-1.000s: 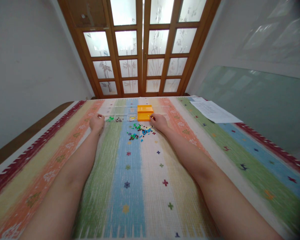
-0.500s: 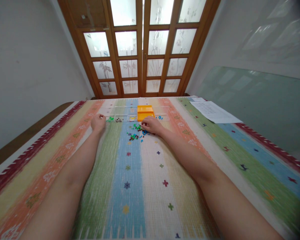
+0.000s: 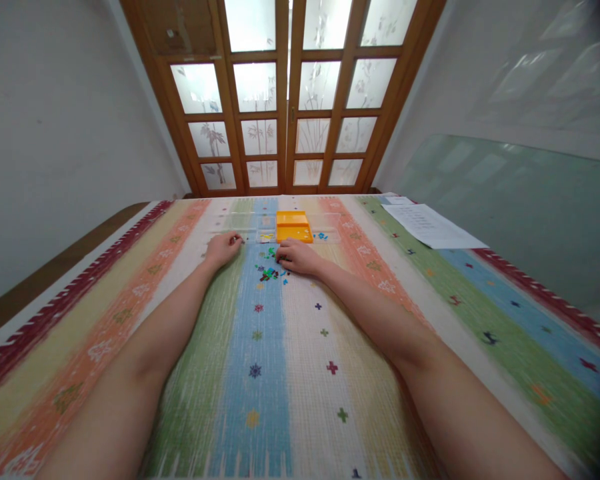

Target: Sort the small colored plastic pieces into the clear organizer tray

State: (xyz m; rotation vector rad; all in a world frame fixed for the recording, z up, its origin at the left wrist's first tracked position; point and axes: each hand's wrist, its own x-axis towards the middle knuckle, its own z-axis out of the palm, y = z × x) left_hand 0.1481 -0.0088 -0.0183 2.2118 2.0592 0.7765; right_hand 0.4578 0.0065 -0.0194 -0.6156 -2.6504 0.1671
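Note:
My left hand (image 3: 223, 249) is over the near left part of a clear plastic box (image 3: 333, 219). Its fingertips are pinched together, and whatever is between them is too small to name. My right hand (image 3: 299, 257) rests at the right side of a loose pile of small green, blue and brown pieces (image 3: 269, 274). Its fingers curl down on the pile, hiding what they grip. An orange tray (image 3: 294, 219) with a few small bits in it stands just beyond this hand. Beside it, the box holds blue pieces (image 3: 321, 236) on the right and yellow pieces (image 3: 266, 237) on the left.
A striped, patterned cloth (image 3: 250, 393) covers the table. Printed paper sheets (image 3: 425, 223) lie at the far right. A pale glass-like panel (image 3: 510, 180) leans at the right wall, and wooden glazed doors (image 3: 287, 127) close off the back.
My left hand has moved right, from the box's left end to cover the green and brown pieces' compartments. My right hand has shifted slightly left and nearer over the pile.

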